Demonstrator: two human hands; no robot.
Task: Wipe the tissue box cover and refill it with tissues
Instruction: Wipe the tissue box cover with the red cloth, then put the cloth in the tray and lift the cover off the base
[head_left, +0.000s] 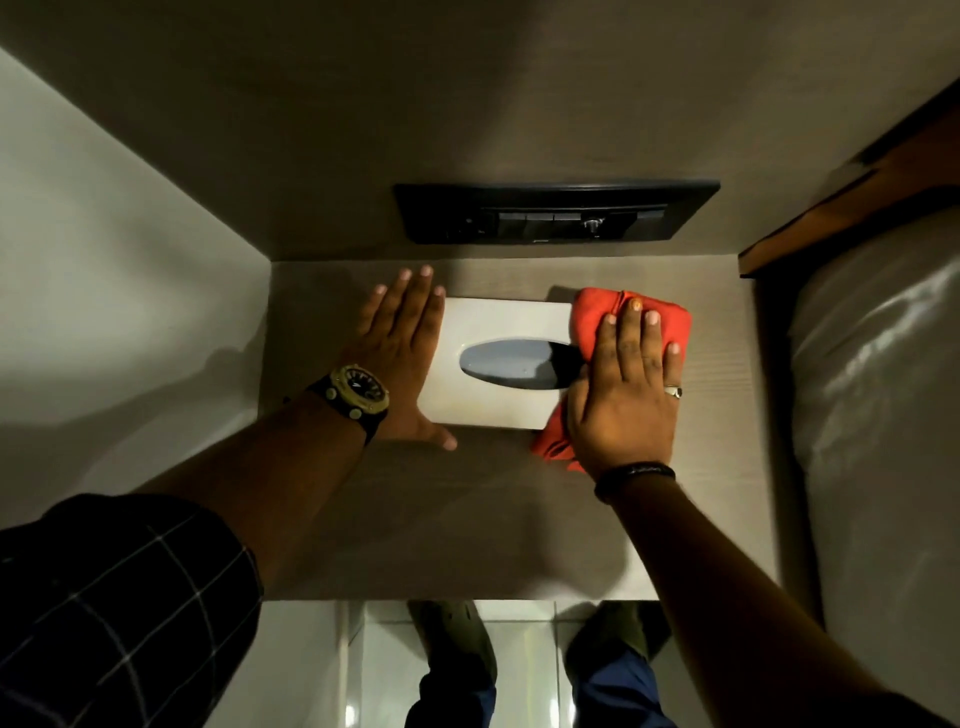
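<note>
- While my left hand lies flat against the left end of the tissue box cover, its fingers are spread and point away from me, with the thumb along the near edge on the surface.
- My left forearm comes in from the lower left, a wristwatch on the wrist and a dark checked sleeve pushed up.
- My right hand presses palm-down on an orange cloth bunched over the cover's right end; its fingers are slightly spread, flat on the cloth, gripping nothing.
- A ring and a dark bracelet show on that hand and wrist.
- White and rectangular, the cover sits at the back of the surface, near the wall's dark switch panel.
- Its long axis runs left to right, and its oval slot faces up, running the same way.
- A bed lies to the right.
</note>
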